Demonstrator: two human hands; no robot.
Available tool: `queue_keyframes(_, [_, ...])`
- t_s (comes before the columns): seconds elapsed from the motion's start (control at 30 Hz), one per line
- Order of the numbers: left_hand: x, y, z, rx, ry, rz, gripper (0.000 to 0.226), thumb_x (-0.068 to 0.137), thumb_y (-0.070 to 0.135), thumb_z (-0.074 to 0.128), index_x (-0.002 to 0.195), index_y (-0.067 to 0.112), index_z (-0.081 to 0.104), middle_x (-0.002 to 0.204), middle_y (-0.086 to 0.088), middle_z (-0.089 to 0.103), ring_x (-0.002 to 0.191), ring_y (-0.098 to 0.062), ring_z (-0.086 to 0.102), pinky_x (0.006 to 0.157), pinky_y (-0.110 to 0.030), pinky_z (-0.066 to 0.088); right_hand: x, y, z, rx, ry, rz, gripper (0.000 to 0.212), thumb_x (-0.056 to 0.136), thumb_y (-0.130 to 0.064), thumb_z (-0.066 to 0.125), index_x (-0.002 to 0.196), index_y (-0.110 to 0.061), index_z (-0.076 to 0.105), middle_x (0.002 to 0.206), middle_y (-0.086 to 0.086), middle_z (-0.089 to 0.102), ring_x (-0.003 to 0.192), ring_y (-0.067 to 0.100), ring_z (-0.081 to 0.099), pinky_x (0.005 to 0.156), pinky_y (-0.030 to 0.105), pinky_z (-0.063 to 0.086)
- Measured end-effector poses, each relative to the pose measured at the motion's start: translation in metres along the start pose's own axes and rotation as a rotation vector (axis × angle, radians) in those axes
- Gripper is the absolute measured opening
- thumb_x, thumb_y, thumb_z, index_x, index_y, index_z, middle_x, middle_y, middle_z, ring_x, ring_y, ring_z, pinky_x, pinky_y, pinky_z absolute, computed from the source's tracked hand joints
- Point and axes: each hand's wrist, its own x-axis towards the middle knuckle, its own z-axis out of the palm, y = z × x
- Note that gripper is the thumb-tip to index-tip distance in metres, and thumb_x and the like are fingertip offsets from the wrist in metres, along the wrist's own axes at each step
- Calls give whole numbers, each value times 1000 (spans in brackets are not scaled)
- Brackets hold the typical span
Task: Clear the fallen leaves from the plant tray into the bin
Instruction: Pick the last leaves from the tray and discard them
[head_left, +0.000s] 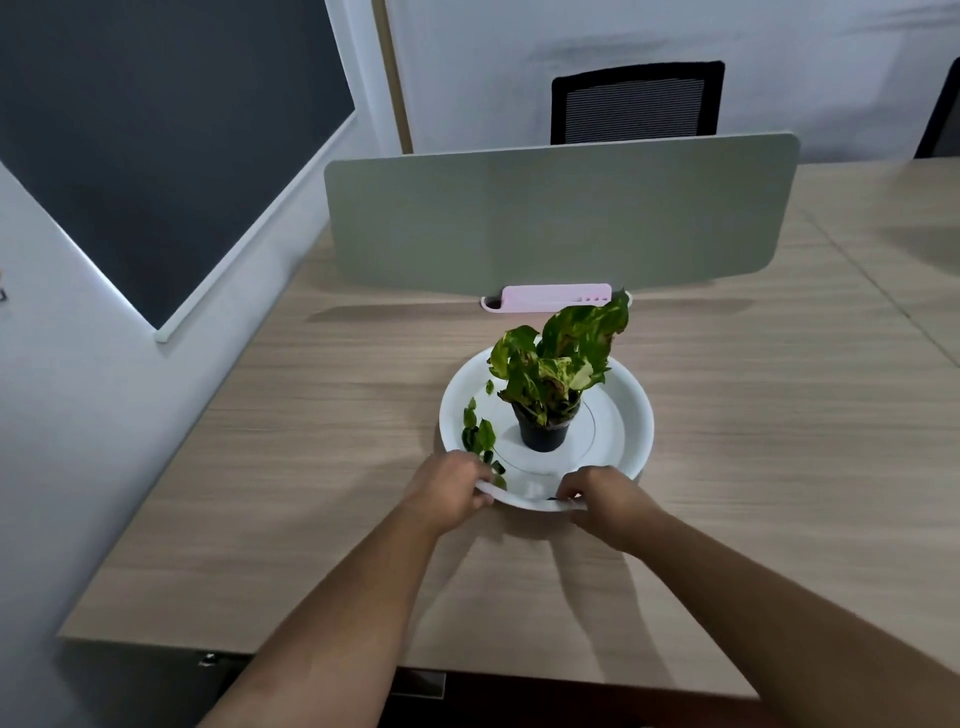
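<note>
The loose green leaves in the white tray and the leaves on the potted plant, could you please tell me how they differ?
The loose green leaves lie flat along the round white plastic tray's left side; the potted plant's leaves stand upright above the black pot. The loose ones look smaller and plainer green; the plant's are variegated yellow-green. Both sit within the tray.

The round white plastic tray (631, 410) looks smooth and glossy; the small black plastic pot (543, 434) is duller; the pale wood-grain tabletop (311, 415) is matt.
</note>
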Motion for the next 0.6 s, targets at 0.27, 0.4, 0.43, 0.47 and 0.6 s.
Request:
queue_keyframes(0.27, [-3, 5, 4, -18, 27, -13, 27, 80, 36, 67, 104, 23, 70, 106, 2, 71, 100, -19, 62, 84, -32, 49, -1, 11, 0, -65, 14, -15, 38, 76, 1, 50, 99, -24, 67, 102, 2, 68, 99, 24, 60, 84, 38, 51])
queue_keyframes(0.4, [-4, 35, 12, -60, -25, 40, 31, 80, 43, 66, 101, 21, 71, 102, 0, 71, 96, -19, 62, 82, -33, 50, -9, 34, -21, -132, 95, 40, 50, 71, 8, 49, 100, -28, 71, 104, -2, 72, 99, 23, 62, 86, 35, 51])
queue_keyframes(0.43, [-3, 40, 14, -88, -38, 37, 31, 80, 43, 66, 101, 21, 71, 103, 0, 71, 96, -19, 62, 82, -33, 51, -9, 39, -25, -120, 119, 67, 51, 71, 9, 49, 100, -26, 71, 105, -1, 72, 99, 24, 63, 87, 36, 52])
queue_keyframes(0.47, [-3, 43, 15, -121, -44, 24, 31, 80, 44, 66, 100, 21, 71, 102, 0, 71, 95, -18, 63, 82, -34, 51, -8, 43, -28, -106, 140, 93, 51, 71, 10, 48, 99, -25, 71, 106, 1, 72, 99, 24, 63, 87, 37, 52])
queue_keyframes(0.6, [2, 36, 12, -209, 10, -105, 28, 80, 43, 66, 98, 21, 70, 101, 1, 69, 93, -18, 64, 80, -34, 53, 3, 42, -33, -62, 209, 157, 43, 78, 5, 48, 106, -21, 67, 115, 7, 68, 105, 28, 62, 89, 38, 53])
